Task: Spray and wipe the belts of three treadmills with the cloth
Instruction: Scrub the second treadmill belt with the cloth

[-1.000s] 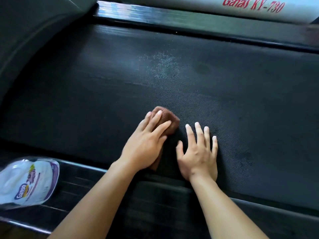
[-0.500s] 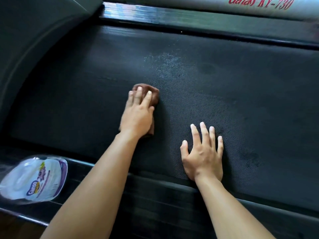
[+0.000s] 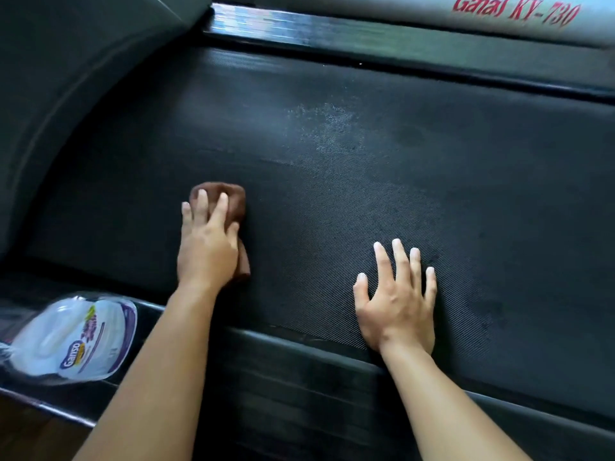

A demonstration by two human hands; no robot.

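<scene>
My left hand lies flat on the brown cloth, fingers straight and close together, pressing it onto the belt rather than gripping it; the wad shows past my fingertips and beside my thumb. My right hand rests bare on the belt at about 4 o'clock from the cloth, fingers spread wide, holding nothing, and I judge it is bracing me. At roughly 1 o'clock from the cloth, well apart from it, a pale speckled patch of spray sits on the belt, seemingly not yet wiped. The spray bottle lies on its side on the near side rail, at about 8 o'clock from my left hand. So I reckon I am mid-wipe on this belt, with the sprayed patch and the far strip left. Only this treadmill is visible, so I cannot tell how the other two stand.
</scene>
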